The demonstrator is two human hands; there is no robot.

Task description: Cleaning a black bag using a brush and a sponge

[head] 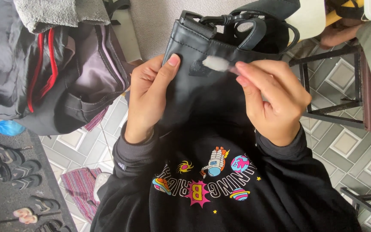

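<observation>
Wiping black leather bag [202, 86] at frame centre, held up over lap. Left hand [149, 96] closed on bag's left edge, thumb pressing front panel. Right hand [271, 101] pinching small white pad [215, 63] against upper panel near strap loop. Best kept: bag taut, short light strokes, steady thumb. Grey backpack [61, 73] upper left, sandals [18, 172] lower left.

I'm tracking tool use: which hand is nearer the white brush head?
Right. The right hand holds the brush, its white brush head just past the fingertips; the left hand grips the black bag beside it.
</observation>
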